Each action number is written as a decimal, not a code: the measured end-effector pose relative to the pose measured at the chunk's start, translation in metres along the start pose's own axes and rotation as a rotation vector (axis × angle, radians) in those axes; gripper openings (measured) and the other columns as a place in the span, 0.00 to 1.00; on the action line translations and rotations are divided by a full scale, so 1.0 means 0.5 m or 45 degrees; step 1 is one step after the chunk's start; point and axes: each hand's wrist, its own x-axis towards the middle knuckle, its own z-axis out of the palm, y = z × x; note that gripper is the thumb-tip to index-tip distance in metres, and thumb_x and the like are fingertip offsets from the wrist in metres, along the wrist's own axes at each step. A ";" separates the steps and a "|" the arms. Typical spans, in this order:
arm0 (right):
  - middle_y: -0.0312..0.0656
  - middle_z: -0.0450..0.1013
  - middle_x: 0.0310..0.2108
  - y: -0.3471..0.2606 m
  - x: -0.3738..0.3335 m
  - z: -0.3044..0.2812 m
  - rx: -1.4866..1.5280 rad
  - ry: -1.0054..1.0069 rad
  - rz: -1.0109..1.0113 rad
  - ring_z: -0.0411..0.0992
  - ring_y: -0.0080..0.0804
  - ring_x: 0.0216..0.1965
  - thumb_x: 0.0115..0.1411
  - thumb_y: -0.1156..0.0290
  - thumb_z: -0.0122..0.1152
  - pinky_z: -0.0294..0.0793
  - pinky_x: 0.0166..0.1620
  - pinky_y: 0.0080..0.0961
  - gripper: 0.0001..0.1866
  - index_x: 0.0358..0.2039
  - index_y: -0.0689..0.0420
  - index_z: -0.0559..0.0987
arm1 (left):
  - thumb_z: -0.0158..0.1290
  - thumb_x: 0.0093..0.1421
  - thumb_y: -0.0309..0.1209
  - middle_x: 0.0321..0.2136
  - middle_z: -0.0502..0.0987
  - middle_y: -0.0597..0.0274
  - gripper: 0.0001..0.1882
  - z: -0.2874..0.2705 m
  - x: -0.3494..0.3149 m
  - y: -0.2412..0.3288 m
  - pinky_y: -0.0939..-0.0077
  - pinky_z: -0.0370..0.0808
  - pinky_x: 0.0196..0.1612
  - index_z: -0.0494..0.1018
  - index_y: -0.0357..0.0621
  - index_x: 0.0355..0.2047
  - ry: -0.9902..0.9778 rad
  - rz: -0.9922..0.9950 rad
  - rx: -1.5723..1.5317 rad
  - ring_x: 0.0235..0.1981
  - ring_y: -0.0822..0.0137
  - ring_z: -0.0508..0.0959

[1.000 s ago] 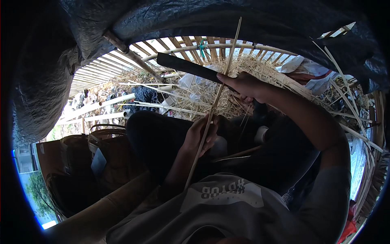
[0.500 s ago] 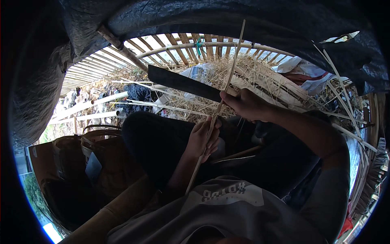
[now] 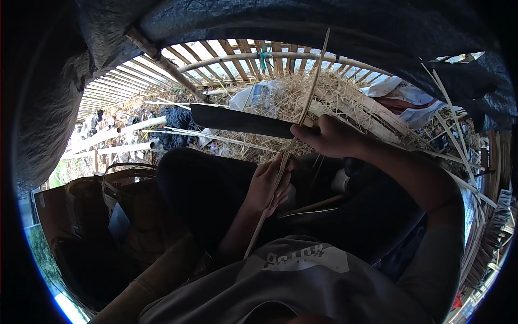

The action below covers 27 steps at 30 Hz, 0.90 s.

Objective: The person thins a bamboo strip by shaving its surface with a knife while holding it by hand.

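Observation:
A long thin bamboo strip (image 3: 314, 81) slants upward across my lap, its lower end close to my shirt. My left hand (image 3: 271, 182) is closed around its lower part. Higher up, my right hand (image 3: 327, 138) grips a wide dark machete (image 3: 243, 120), whose blade points left. Near my right thumb the blade meets the strip; whether its edge is in the bamboo I cannot tell. The machete's handle is hidden inside my right fist.
Straw and shavings (image 3: 318, 92) cover the ground ahead, before a bamboo slat fence (image 3: 237, 56). Woven baskets (image 3: 127, 186) stand at my left, near a thick bamboo pole (image 3: 156, 275). Loose strips (image 3: 453, 108) lean at the right. Dark tarpaulin (image 3: 259, 19) hangs overhead.
The machete's tip has swung down, so the blade lies flatter across the strip. My right hand has shifted very slightly; my left hand stays around the strip.

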 end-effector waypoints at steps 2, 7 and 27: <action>0.35 0.67 0.11 0.025 -0.001 0.023 0.085 0.026 -0.091 0.68 0.23 0.13 0.65 0.36 0.46 0.67 0.19 0.27 0.37 0.18 0.60 0.74 | 0.32 0.74 0.45 0.07 0.57 0.72 0.21 0.008 -0.005 0.009 0.83 0.50 0.06 0.67 0.43 0.36 -0.030 -0.012 -0.016 0.03 0.78 0.54; 0.34 0.67 0.12 -0.014 -0.042 0.026 0.061 0.049 -0.131 0.69 0.22 0.15 0.69 0.41 0.41 0.70 0.23 0.25 0.33 0.27 0.60 0.78 | 0.32 0.74 0.44 0.06 0.57 0.71 0.21 0.007 -0.015 0.012 0.83 0.50 0.06 0.68 0.43 0.35 -0.054 -0.034 -0.066 0.02 0.77 0.54; 0.38 0.67 0.10 0.021 0.008 0.025 0.043 -0.015 -0.172 0.69 0.26 0.11 0.64 0.29 0.37 0.69 0.16 0.25 0.43 0.11 0.58 0.68 | 0.33 0.74 0.44 0.06 0.57 0.71 0.22 0.009 -0.004 0.006 0.83 0.50 0.06 0.69 0.41 0.36 0.073 -0.063 0.009 0.02 0.77 0.53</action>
